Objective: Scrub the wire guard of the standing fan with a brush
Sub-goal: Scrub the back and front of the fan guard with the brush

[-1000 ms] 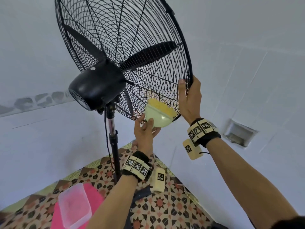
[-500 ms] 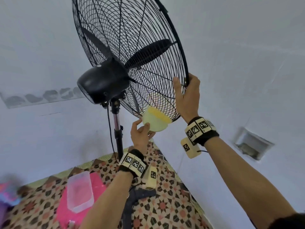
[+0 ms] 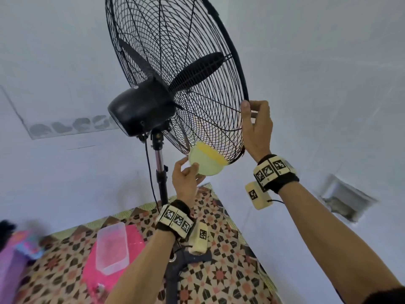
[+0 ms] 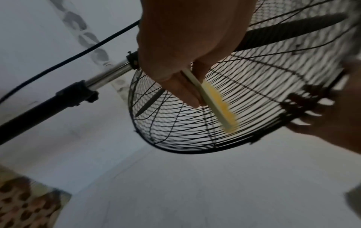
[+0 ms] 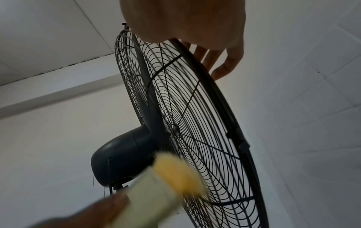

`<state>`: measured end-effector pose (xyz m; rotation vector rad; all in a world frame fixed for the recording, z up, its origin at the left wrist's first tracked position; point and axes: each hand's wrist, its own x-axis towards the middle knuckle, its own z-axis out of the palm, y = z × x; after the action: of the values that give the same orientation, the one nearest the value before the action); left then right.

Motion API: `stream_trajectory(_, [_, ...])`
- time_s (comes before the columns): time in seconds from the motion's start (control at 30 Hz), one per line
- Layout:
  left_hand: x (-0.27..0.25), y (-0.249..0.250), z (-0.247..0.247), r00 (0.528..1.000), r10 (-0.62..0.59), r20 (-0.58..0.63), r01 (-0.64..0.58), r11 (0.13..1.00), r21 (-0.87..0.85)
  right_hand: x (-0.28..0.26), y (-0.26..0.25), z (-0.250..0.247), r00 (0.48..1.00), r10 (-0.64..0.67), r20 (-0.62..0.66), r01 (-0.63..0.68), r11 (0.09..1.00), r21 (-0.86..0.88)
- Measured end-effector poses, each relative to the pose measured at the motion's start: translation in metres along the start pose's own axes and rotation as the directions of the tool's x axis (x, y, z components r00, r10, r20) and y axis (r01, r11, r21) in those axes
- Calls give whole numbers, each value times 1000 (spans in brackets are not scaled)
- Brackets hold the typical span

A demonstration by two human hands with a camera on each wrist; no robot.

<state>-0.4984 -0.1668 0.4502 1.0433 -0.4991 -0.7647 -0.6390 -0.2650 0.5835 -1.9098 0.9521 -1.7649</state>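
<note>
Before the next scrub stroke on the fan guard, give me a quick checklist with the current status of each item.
1. Left hand holds the brush: ok.
2. Yellow bristles against the wire guard: ok.
3. Right hand grips the guard's rim to steady it: ok.
4. Blades at rest: ok, they show sharp.
5. Fan unplugged: cannot tell; the cord's end is out of view.
6. Guard wires clean: cannot tell.

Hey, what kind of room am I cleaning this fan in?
Probably a room in a home, perhaps a washroom or utility corner. The clues are the white tiled walls, the patterned floor tiles and the pink plastic basin on the floor beside the standing fan.
</note>
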Motion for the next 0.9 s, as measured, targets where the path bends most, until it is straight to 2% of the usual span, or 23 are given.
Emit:
stream_trajectory(0.13, [-25,21,10,979,183,94,-173,979,-108,5,2,-13,997,-17,72,18,1000,-1])
stream_trajectory(0.23, [-35,18,28,963,250,98,-247,968,-40,4,3,-19,996,8,92,-8,1000,8])
stream_trajectory(0.3, [-35,0,33,980,197,28,-198,980,27,6,2,-22,994,26,107,-27,1000,10])
stream_trajectory(0.43, [-35,-40,21,997,13,-71,-3,991,133,12,0,-26,983,38,181,-38,999,-4])
stream_trajectory(0.5, [-40,-33,23,995,46,-84,-40,997,69,14,0,-28,978,21,207,-20,1000,-7])
stream_trajectory(0.6, [-53,-5,41,980,197,-27,-198,978,-59,18,3,-31,976,20,219,-16,1000,-17])
stream_trajectory(0.67, [-56,6,52,969,244,-39,-247,964,-103,18,4,-31,974,24,227,-20,1000,-21])
stream_trajectory(0.73, [-56,-3,55,979,188,-80,-195,977,-87,19,4,-31,972,27,234,-19,999,-34])
stream_trajectory(0.83, [-60,-32,50,986,41,-164,-45,999,-21,19,1,-31,967,29,255,-19,999,-41])
stream_trajectory(0.9, [-62,-39,50,982,40,-187,-40,999,3,19,1,-31,963,26,269,-15,999,-45])
